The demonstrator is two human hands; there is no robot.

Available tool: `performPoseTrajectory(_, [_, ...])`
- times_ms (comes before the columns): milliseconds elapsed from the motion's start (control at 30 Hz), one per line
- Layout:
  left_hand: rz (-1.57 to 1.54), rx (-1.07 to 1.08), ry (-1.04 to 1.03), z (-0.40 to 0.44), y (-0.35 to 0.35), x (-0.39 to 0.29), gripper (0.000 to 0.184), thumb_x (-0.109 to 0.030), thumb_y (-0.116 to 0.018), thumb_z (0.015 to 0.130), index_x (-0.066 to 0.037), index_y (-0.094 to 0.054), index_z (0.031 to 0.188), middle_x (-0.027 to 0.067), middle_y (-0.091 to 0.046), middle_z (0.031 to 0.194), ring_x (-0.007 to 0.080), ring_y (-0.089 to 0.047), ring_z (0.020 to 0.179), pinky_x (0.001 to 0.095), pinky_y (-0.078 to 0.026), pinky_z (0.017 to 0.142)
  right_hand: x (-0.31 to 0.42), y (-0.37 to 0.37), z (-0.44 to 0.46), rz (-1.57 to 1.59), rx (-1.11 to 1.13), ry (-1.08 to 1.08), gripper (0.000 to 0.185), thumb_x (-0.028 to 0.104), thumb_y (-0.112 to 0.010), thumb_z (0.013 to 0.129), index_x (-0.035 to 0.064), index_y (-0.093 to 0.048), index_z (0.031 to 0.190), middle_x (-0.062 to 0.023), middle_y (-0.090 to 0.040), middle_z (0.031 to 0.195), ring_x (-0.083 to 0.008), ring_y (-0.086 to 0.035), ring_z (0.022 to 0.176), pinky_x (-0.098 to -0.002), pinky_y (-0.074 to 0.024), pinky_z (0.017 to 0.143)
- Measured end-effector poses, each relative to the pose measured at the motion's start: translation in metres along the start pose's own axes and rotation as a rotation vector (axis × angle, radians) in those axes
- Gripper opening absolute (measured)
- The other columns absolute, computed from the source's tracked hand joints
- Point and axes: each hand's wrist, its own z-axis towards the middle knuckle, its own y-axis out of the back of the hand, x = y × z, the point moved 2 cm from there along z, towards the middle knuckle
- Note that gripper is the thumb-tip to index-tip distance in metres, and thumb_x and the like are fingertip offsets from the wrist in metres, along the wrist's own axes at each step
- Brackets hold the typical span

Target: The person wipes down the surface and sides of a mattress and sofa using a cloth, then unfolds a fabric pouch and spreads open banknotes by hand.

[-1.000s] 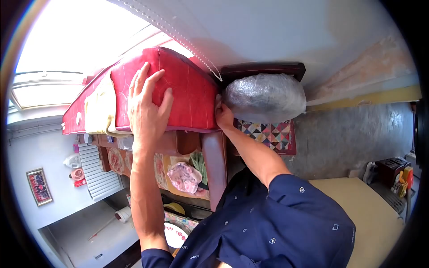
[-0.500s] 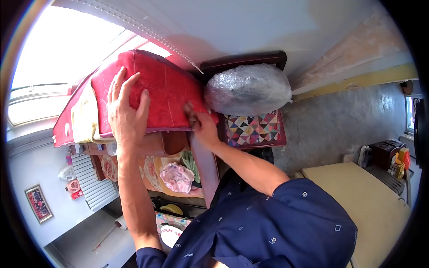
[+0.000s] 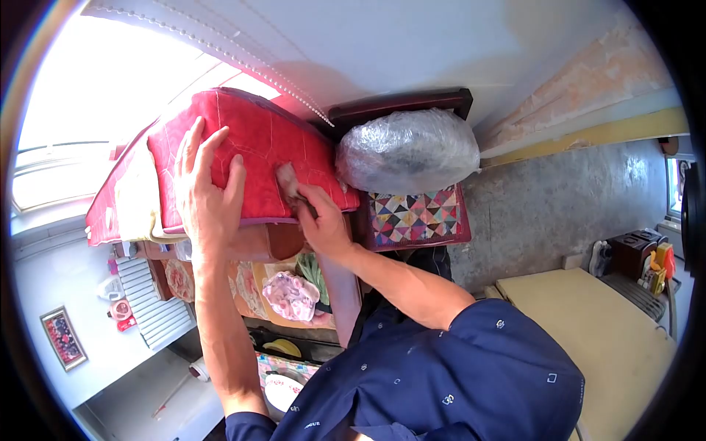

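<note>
My left hand, fingers spread, lies flat on a red quilted pad that leans up by the window. My right hand is closed around a small brush-like thing with a pale end and a darker part near my fingers; motion blurs it, so its exact kind is unclear. Its pale end is against the lower right of the pad. A pale yellow cloth hangs over the pad's left side.
A plastic-wrapped bundle sits right of the pad, above a patchwork cushion. Below the pad lies a bunched floral cloth. A white bowl is near my body. A beige board stands at right. A beaded cord hangs by the window.
My right hand has moved left along the pad's lower part with the small brush-like thing. My left hand has stayed in nearly the same place on the pad.
</note>
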Motion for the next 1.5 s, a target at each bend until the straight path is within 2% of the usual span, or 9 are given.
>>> performPoseTrajectory(200, [-0.028,-0.011,0.022,0.001,0.0,-0.001,0.041,-0.017,-0.07,0.091,-0.014,-0.067,0.131,0.012,-0.049,0.154,0.0341,-0.043,0.145,0.0482,-0.034,0.12,-0.242,0.01,-0.025,-0.181,0.065,-0.416,0.04,0.004,-0.064,0.088,-0.0005,-0.065,0.128,-0.0228,-0.069,0.12,-0.0405,-0.066,0.112,-0.0434,-0.0524,0.098])
performPoseTrajectory(433, [-0.013,-0.002,0.03,-0.001,0.001,0.0,0.04,-0.017,-0.07,0.09,-0.013,-0.067,0.13,0.0125,-0.049,0.154,0.0344,-0.042,0.145,0.048,-0.035,0.12,-0.016,-0.007,0.025,-0.093,-0.111,0.028,0.041,0.009,-0.069,0.09,0.0013,-0.064,0.13,-0.0232,-0.069,0.114,-0.043,-0.066,0.108,-0.0441,-0.0533,0.094])
performPoseTrajectory(500, [-0.016,-0.017,0.016,0.001,0.001,-0.001,0.04,-0.016,-0.07,0.09,-0.013,-0.067,0.13,0.0126,-0.049,0.154,0.0345,-0.042,0.145,0.048,-0.035,0.12,-0.064,-0.004,0.018,-0.096,-0.131,0.074,0.04,0.009,-0.067,0.091,0.0024,-0.064,0.13,-0.0232,-0.069,0.111,-0.0445,-0.066,0.105,-0.0444,-0.0528,0.093])
performPoseTrajectory(767, [-0.019,-0.018,0.029,0.001,0.002,0.0,0.038,-0.016,-0.069,0.091,-0.012,-0.068,0.129,0.0116,-0.05,0.154,0.0319,-0.045,0.144,0.0462,-0.036,0.119,-0.179,0.051,-0.024,-0.446,0.349,-0.561,0.039,0.019,-0.068,0.089,0.0036,-0.066,0.125,-0.0217,-0.071,0.12,-0.04,-0.066,0.116,-0.0447,-0.0511,0.097])
performPoseTrajectory(833, [-0.025,-0.027,0.024,0.003,0.002,0.0,0.038,-0.016,-0.069,0.091,-0.012,-0.068,0.129,0.0117,-0.051,0.154,0.0321,-0.045,0.144,0.0461,-0.036,0.119,-0.132,0.058,-0.005,-0.419,0.301,-0.51,0.035,0.017,-0.067,0.089,0.0042,-0.068,0.122,-0.0195,-0.071,0.12,-0.0394,-0.066,0.114,-0.0434,-0.0516,0.098])
performPoseTrajectory(1033, [-0.04,-0.028,0.024,0.001,0.004,-0.003,0.038,-0.014,-0.069,0.09,-0.011,-0.068,0.128,0.0134,-0.051,0.153,0.0339,-0.045,0.143,0.0465,-0.036,0.119,0.003,0.08,0.132,-0.727,0.102,0.296,0.028,0.005,-0.062,0.087,0.0081,-0.073,0.113,-0.0117,-0.07,0.111,-0.0367,-0.064,0.104,-0.0468,-0.0535,0.087])
performPoseTrajectory(1167, [-0.028,-0.037,0.031,0.0,0.003,-0.002,0.038,-0.014,-0.069,0.09,-0.011,-0.068,0.129,0.0123,-0.052,0.153,0.0326,-0.046,0.143,0.046,-0.036,0.119,-0.045,0.083,0.181,-1.121,0.419,0.314,0.032,0.006,-0.061,0.083,0.0131,-0.073,0.112,-0.0079,-0.069,0.111,-0.0331,-0.061,0.108,-0.048,-0.0503,0.088])
performPoseTrajectory(1233, [-0.047,-0.046,0.014,0.004,0.001,-0.004,0.039,-0.014,-0.069,0.09,-0.011,-0.068,0.129,0.0123,-0.051,0.153,0.0326,-0.045,0.144,0.0461,-0.035,0.12,-0.068,0.072,0.178,-1.028,0.405,0.57,0.019,0.012,-0.06,0.088,0.0111,-0.072,0.103,-0.0092,-0.068,0.112,-0.0307,-0.059,0.112,-0.0482,-0.0491,0.089])
performPoseTrajectory(1500, [-0.046,-0.021,0.035,0.0,0.0,-0.003,0.039,-0.013,-0.068,0.091,-0.011,-0.066,0.13,0.0133,-0.049,0.154,0.0348,-0.041,0.146,0.0481,-0.034,0.12,-0.072,0.092,0.195,-1.039,0.516,0.51,0.018,0.011,-0.06,0.086,0.0138,-0.073,0.099,-0.005,-0.07,0.108,-0.0282,-0.064,0.11,-0.0464,-0.0556,0.086])
